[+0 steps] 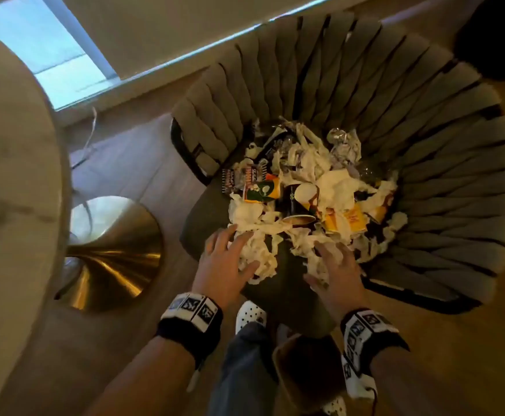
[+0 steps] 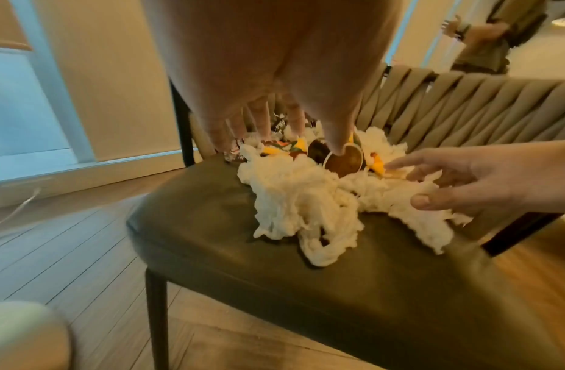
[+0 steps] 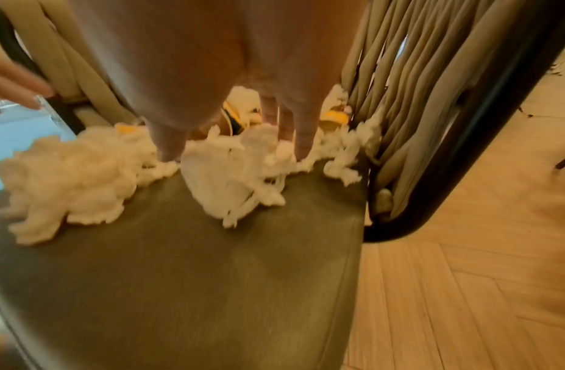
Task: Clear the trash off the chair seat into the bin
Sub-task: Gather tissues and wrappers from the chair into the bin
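A heap of trash lies on the dark chair seat [image 1: 275, 291]: crumpled white tissues [image 1: 257, 256], a brown paper cup [image 1: 297, 205] on its side, yellow wrappers [image 1: 347, 222], a snack packet [image 1: 261, 190] and foil. My left hand [image 1: 230, 256] spreads over the front left tissues and touches them with straight fingers. My right hand [image 1: 332, 265] is spread on the tissues at the front right. In the left wrist view the left hand [image 2: 293, 125] hovers over the cup [image 2: 344, 160]. In the right wrist view my right fingertips [image 3: 287, 135] press into tissue [image 3: 230, 175]. A brown bin [image 1: 305, 364] stands by my feet.
The chair's woven back [image 1: 425, 145] curves round the pile. A round table [image 1: 11, 175] on a gold pedestal base [image 1: 110, 253] stands to the left. A cable [image 1: 86, 145] lies on the wooden floor. Another person [image 2: 496, 37] stands behind the chair.
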{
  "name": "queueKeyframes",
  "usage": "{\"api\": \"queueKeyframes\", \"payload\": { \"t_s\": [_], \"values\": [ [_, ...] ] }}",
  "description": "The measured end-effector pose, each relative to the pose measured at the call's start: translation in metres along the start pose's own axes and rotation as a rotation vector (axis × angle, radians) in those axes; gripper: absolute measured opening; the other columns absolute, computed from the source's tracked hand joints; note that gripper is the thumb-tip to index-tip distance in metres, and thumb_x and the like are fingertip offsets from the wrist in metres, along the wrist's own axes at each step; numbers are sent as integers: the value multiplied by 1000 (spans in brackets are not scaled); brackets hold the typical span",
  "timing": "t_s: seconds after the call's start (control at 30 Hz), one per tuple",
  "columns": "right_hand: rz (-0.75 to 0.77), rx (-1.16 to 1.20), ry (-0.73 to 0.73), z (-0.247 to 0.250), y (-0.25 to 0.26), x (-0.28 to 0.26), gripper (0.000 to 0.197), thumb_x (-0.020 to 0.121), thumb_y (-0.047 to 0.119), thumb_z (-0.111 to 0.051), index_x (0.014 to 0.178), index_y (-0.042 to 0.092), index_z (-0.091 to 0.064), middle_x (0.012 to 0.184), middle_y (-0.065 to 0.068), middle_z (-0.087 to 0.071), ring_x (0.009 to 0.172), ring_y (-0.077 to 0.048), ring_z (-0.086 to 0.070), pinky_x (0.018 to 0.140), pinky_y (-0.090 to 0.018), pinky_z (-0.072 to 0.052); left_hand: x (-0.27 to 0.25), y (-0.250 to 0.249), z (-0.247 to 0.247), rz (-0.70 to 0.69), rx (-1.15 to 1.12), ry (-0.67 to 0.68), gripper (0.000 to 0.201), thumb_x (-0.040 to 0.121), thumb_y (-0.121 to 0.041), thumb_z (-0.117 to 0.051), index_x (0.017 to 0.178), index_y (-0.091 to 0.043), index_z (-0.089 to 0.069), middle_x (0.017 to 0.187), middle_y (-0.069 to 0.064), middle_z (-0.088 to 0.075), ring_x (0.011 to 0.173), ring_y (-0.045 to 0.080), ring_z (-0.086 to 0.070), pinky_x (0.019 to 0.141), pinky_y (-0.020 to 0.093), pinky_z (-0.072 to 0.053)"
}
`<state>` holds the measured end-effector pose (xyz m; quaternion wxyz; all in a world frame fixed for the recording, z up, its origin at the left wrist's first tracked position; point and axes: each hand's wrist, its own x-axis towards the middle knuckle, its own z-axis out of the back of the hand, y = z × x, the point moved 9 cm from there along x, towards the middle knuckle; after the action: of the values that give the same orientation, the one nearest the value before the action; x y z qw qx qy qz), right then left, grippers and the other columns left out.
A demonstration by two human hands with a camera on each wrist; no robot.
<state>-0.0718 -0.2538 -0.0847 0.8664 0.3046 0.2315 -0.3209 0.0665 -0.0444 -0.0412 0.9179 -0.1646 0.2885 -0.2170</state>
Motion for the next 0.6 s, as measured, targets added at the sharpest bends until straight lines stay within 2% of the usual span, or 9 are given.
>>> {"api": "queueKeyframes", "payload": {
  "t_s": [0.07, 0.13, 0.2, 0.27, 0.33, 0.4, 0.47, 0.53, 0.6],
  "values": [
    [36, -95, -49, -14, 7, 13, 77, 84, 60, -58, 146, 55, -12, 158, -1, -3, 145, -33, -10, 109, -51, -34, 29, 3, -18, -54, 77, 78, 87, 84, -65, -59, 153, -45, -10, 166, -3, 4, 151, 32, 3, 118, 56, -19],
    [90, -170, -87, -30, 14, 23, 75, 85, 64, -54, 146, 57, -10, 157, -4, -8, 141, -34, -14, 109, -52, -34, 53, 5, -34, -83, 116, 138, 107, 76, -71, -63, 154, -46, 6, 165, -4, 18, 151, 32, 12, 118, 57, -13],
    [127, -257, -143, -40, 18, 34, 66, 87, 63, -51, 146, 52, -24, 150, -11, -23, 133, -37, -26, 104, -52, -39, 66, 8, -55, -111, 131, 176, 115, 74, -70, -66, 154, -44, 12, 165, -3, 12, 151, 31, 7, 118, 58, -15],
    [108, -261, -192, -44, 16, 45, 54, 89, 59, -50, 139, 40, -44, 136, -16, -40, 120, -36, -37, 97, -52, -45, 73, 13, -67, -142, 200, 161, 107, 79, -66, -65, 156, -39, 4, 161, 4, -10, 148, 31, -10, 117, 55, -24],
    [78, -222, -165, -51, 13, 52, 45, 91, 54, -47, 127, 28, -56, 125, -15, -48, 114, -35, -41, 93, -49, -46, 74, 14, -68, -175, 308, 96, 85, 86, -62, -59, 154, -34, -17, 151, 7, -27, 139, 31, -26, 111, 50, -34],
    [67, -206, -131, -52, 11, 55, 41, 93, 50, -47, 116, 19, -60, 122, -14, -49, 112, -33, -46, 93, -45, -47, 72, 12, -71, -205, 314, 84, 66, 89, -56, -59, 145, -29, -37, 144, 8, -32, 132, 30, -33, 107, 45, -40],
    [77, -165, -151, -44, 10, 51, 34, 93, 42, -54, 106, 12, -63, 120, -13, -48, 103, -29, -53, 87, -39, -51, 67, 9, -72, -236, 254, 86, 56, 87, -45, -68, 136, -23, -50, 145, 6, -30, 130, 29, -33, 106, 39, -45],
    [69, -102, -187, -36, 9, 44, 26, 91, 31, -61, 101, 8, -65, 117, -11, -49, 91, -26, -58, 78, -33, -52, 61, 6, -72, -256, 183, 104, 55, 86, -37, -71, 135, -20, -52, 150, 4, -27, 131, 27, -35, 107, 34, -44],
    [49, -49, -220, -28, 5, 35, 19, 90, 26, -61, 90, 7, -62, 100, -8, -55, 81, -29, -61, 67, -31, -47, 54, 2, -71, -241, 75, 154, 55, 90, -34, -67, 139, -19, -47, 148, 2, -35, 127, 21, -45, 105, 30, -44]
  ]
}}
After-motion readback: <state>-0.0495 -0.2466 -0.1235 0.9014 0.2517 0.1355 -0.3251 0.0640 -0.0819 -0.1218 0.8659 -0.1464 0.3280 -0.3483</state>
